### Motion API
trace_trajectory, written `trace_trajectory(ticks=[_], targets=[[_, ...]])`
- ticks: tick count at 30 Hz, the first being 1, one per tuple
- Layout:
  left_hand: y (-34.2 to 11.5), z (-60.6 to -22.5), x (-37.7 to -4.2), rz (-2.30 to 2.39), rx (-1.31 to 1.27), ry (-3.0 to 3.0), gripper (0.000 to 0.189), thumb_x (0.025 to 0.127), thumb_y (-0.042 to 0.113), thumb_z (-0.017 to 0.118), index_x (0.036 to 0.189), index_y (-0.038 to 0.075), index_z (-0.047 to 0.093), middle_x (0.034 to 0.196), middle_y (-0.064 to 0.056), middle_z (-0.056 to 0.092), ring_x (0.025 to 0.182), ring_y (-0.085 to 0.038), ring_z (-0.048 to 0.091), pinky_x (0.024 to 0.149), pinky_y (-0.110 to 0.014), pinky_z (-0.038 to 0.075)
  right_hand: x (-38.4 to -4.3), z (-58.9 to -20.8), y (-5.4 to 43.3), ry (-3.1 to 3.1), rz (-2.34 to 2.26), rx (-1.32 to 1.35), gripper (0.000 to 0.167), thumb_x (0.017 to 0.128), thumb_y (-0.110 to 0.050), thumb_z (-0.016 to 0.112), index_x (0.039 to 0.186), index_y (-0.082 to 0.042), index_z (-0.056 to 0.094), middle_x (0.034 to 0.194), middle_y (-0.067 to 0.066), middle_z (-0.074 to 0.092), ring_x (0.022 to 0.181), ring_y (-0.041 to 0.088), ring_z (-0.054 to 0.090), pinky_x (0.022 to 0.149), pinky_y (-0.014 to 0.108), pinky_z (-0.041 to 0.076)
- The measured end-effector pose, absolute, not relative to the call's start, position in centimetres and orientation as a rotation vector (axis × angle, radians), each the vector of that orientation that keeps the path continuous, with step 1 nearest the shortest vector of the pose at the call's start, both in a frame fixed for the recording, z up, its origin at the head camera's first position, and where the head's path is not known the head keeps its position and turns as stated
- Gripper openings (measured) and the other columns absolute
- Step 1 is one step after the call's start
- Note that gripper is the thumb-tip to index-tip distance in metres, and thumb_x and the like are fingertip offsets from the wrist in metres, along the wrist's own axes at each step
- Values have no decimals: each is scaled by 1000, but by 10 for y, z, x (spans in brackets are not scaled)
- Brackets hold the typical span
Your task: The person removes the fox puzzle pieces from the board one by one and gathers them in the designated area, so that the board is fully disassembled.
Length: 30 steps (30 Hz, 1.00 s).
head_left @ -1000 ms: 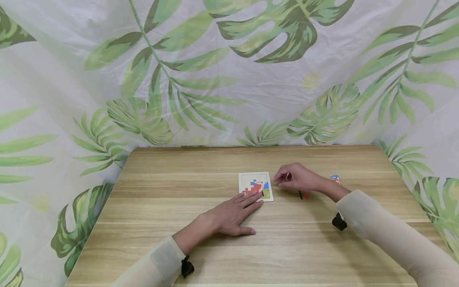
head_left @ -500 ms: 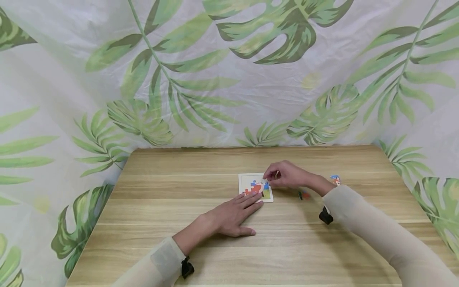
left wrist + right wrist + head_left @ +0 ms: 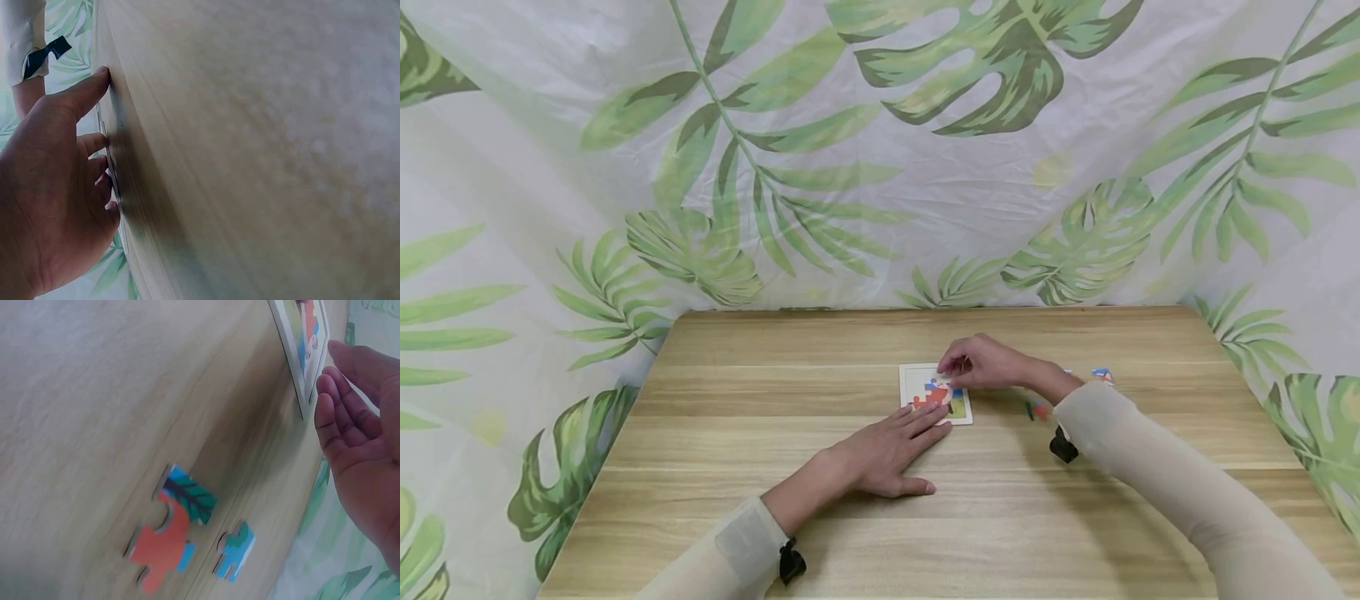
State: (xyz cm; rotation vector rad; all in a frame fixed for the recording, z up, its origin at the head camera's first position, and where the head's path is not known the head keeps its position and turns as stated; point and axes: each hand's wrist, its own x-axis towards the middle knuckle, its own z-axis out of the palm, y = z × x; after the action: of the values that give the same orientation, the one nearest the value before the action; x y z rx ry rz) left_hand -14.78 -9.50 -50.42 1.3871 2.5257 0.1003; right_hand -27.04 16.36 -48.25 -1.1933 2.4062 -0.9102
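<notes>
A square jigsaw puzzle board with a pale frame lies on the wooden table, its red, white, blue and green picture partly filled. My left hand lies flat, fingers spread, its fingertips resting on the board's lower edge. Over the board's upper right, my right hand has curled fingers, thumb and fingertips pinching what looks like a small puzzle piece, mostly hidden. In the right wrist view, an orange puzzle piece, a green leaf-patterned piece and a blue-green piece lie loose on the table.
More loose puzzle pieces lie behind the right forearm at the table's right side. The wooden table ends at the back against a leaf-print cloth.
My right hand has moved left from beside the board to over its upper right part, fingers still drawn together. My left hand has stayed in place on the board's lower edge.
</notes>
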Motion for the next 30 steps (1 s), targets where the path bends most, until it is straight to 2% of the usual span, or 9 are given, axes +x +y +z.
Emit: trace_trajectory(ticks=[7,13,30], targets=[[-95,-504,-146,89,1364,2532,88,106,63,49,171,14,17,180,-5,2,165,-19,2,133,-42,11,-272,-483,157,2379,-882,-1173,24,91,-4,83,114,-2,78,105,7,74,92,14,68,82,27,59],[-94,-503,-145,79,1358,2538,88,106,64,49,171,14,17,180,-5,2,165,-18,2,133,-41,11,-273,-483,152,2351,-869,-1200,24,90,-4,84,113,-1,78,103,9,73,92,19,68,81,33,60],[-94,-502,-145,54,1383,2540,88,107,63,47,171,12,18,179,-8,4,165,-21,4,133,-41,12,-273,-484,143,2362,-787,-1195,24,86,0,85,109,-1,77,99,7,70,89,15,65,79,25,57]])
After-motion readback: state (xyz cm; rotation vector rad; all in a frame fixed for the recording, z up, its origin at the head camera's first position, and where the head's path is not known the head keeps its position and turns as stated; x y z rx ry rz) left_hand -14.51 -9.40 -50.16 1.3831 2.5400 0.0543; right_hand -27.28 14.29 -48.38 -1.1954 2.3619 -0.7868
